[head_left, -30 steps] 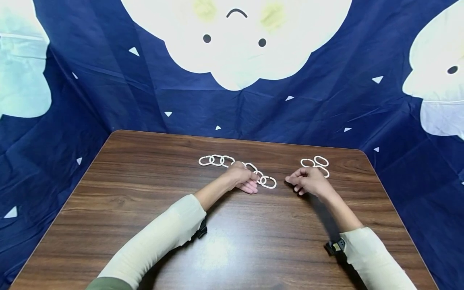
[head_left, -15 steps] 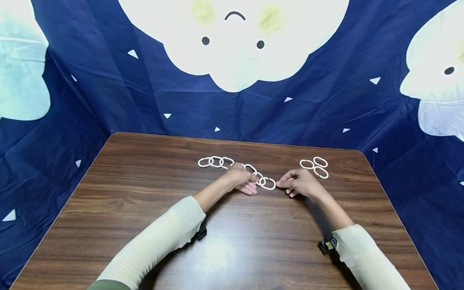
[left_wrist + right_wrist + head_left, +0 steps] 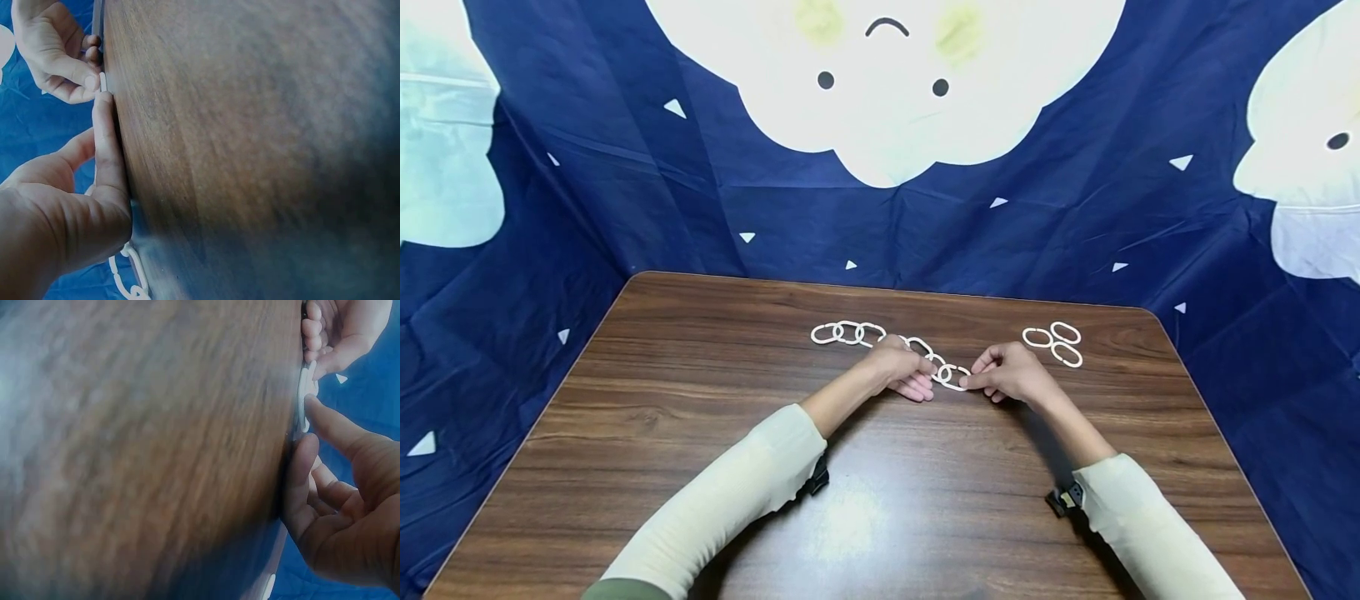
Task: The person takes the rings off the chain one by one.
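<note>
A chain of white, oval, C-shaped plastic links (image 3: pixel 848 322) lies across the table, partly hidden under my left hand (image 3: pixel 901 365). That hand pinches the chain near its right end, its thumb on a link and its other fingers stretched out below. My right hand (image 3: pixel 1011 372) has its thumb and index finger at the last link (image 3: pixel 953 388), gripping its right edge. In the right wrist view the right thumb lies on the white link (image 3: pixel 304 403), with the left hand (image 3: pixel 340 331) close beyond. More chain (image 3: pixel 119 275) shows below the left hand in the left wrist view.
Three loose white links (image 3: pixel 1067 342) lie close together at the back right of the brown wooden table (image 3: pixel 700 433). A blue cloth (image 3: pixel 790 208) with white clouds and triangles hangs behind and beside the table.
My right hand has moved left from near the loose links to the chain's right end and now grips the last link. The left hand has stayed in place on the chain.
</note>
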Motion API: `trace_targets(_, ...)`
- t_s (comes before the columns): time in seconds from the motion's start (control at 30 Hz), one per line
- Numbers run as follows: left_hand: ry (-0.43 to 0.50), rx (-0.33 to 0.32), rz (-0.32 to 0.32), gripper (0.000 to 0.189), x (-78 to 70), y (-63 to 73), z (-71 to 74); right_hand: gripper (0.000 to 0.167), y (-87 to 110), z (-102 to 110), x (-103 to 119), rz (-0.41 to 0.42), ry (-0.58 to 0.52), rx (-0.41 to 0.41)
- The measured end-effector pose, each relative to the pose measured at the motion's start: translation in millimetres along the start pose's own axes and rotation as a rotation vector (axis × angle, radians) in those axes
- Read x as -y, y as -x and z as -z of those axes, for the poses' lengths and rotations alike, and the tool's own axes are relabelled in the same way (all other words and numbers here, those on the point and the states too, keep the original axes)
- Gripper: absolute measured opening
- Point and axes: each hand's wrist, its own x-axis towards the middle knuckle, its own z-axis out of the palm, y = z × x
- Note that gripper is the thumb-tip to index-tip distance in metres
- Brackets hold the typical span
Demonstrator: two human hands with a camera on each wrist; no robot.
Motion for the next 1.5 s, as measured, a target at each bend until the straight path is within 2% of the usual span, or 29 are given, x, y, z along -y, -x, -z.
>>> trace_targets(0.23,-0.001,-0.004,-0.001,0.01,-0.7,0.6,-0.3,0.033,-1.5,-2.4,2.6,-0.015,0.015,-0.012)
trace_targets(0.53,0.015,0.004,-0.006,0.01,0.9,-1.9,2.2,0.019,-0.1,-2.8,4.7,-0.016,0.019,0.002)
trace_targets(1.03,0.045,0.041,0.011,0.006,-0.2,-3.1,5.3,0.016,4.0,2.4,2.8,-0.006,-0.074,0.065)
trace_targets(1.27,0.043,0.059,0.016,0.006,-0.6,-2.1,6.6,0.012,2.9,1.6,4.9,0.023,-0.168,0.094)
trace_targets(1.5,0.06,0.067,0.011,0.012,0.0,-1.7,7.5,0.015,2.3,-1.9,3.7,0.089,-0.198,0.047)
